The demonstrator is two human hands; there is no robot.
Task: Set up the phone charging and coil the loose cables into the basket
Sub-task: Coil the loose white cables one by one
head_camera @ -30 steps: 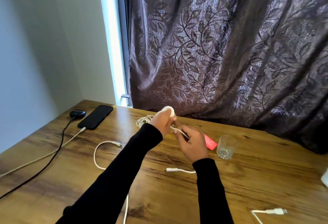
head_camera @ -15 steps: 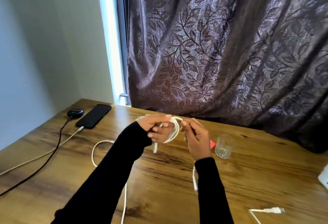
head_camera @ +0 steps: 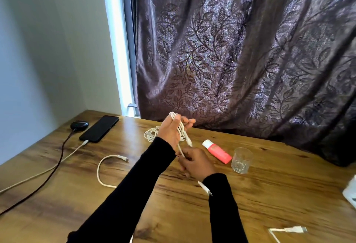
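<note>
coiling step: left hand (head_camera: 170, 133) held white cable (head_camera: 180, 127) loops wrapped round palm; right hand (head_camera: 196, 162), just below, pinched tail. next likely: wind remaining end, find basket, unseen.

You are in a home, at a wooden table (head_camera: 269, 194) pushed into the corner of a room. At 12 o'clock a dark curtain (head_camera: 240, 59) with a leaf pattern hangs over a window. At 10 o'clock a phone (head_camera: 99, 128) lies charging beside an earbud case (head_camera: 79, 125). At 2 o'clock stands a drinking glass (head_camera: 241, 160).
</note>
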